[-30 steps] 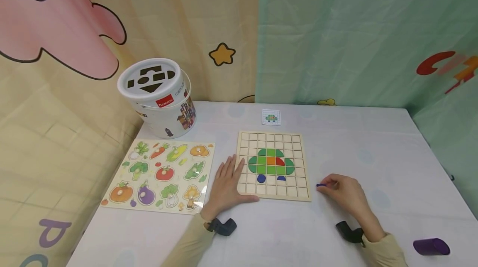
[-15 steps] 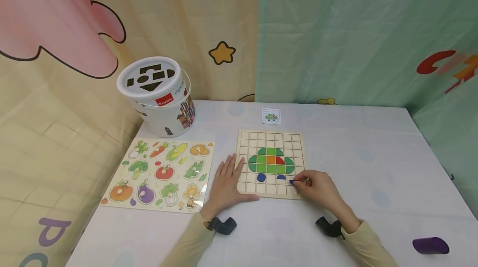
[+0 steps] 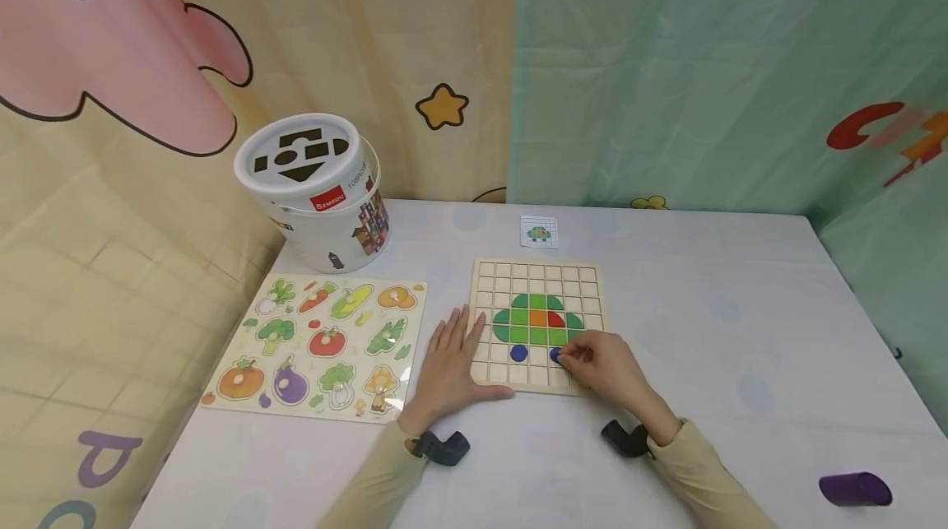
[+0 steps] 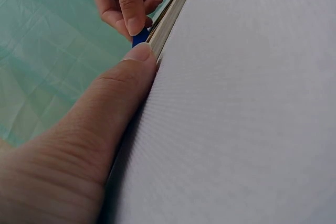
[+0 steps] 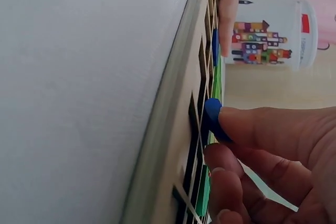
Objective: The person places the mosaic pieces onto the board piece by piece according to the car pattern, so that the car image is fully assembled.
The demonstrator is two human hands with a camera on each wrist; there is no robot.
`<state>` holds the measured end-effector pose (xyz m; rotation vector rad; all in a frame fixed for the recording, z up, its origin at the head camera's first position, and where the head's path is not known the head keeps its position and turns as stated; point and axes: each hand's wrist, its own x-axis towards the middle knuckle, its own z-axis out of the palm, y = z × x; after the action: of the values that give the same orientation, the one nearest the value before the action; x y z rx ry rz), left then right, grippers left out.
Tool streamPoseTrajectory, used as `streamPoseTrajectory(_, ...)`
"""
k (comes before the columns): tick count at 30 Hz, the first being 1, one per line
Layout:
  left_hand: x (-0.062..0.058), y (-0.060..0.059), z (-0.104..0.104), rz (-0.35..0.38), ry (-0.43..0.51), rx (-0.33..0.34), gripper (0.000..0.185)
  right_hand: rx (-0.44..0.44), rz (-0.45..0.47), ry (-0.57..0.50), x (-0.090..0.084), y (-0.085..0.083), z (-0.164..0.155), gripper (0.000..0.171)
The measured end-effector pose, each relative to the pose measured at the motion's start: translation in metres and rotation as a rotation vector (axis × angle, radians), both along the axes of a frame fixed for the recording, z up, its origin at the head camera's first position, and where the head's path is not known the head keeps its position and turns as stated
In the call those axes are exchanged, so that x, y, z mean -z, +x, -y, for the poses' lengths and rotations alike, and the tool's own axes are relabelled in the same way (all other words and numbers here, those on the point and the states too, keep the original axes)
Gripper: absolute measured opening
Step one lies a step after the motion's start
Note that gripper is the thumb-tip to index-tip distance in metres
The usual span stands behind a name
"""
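Observation:
A wooden grid board (image 3: 489, 373) carries flat tiles in the shape of a car: green squares (image 3: 539, 336), rounded green corners, an orange square (image 3: 538, 317), a red piece (image 3: 555, 319) and a blue circle (image 3: 519, 354). At the second blue spot, my right hand (image 3: 611, 364) pinches a small blue tile (image 5: 214, 116) between thumb and finger. The right wrist view has this tile tilted at the grid's surface. My left hand (image 3: 448, 368) rests along the board's left side, fingers straight, thumb (image 4: 113, 93) at the near edge.
A small pattern card (image 3: 539, 232) lies behind the board. To the left are a vegetable puzzle (image 3: 311, 364) and a white bucket (image 3: 318, 208) with shaped holes in its lid. A purple cylinder-like piece (image 3: 855, 489) lies at the near right.
My right hand has moved left from the table beside the board to over the grid, bringing the blue tile to the second blue spot. The left hand has stayed in place.

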<state>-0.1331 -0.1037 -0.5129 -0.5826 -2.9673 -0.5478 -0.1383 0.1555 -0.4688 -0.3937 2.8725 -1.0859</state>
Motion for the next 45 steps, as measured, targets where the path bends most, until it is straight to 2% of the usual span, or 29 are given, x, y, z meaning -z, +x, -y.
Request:
streamPoseTrajectory(7, 0.0002, -0.0002, -0.0006, 0.003, -0.007, -0.001, 0.121, 0.012, -0.009, 0.006, 0.0019, -0.004, 0.002, 0.009)
streamPoseTrajectory(17, 0.0, -0.0012, -0.001, 0.007, -0.017, -0.006, 0.121, -0.02, -0.064, 0.034, 0.0029, -0.0042, 0.0056, 0.012)
streamPoseTrajectory(29, 0.0002, -0.0004, -0.0006, 0.017, -0.026, -0.009, 0.121, 0.013, -0.063, 0.027, 0.0013, -0.0028, 0.0034, 0.01)
streamPoseTrajectory(45, 0.0013, -0.0008, -0.0003, -0.001, -0.018, -0.001, 0.121, -0.003, -0.049, 0.053, 0.0014, -0.0056, 0.0073, 0.011)
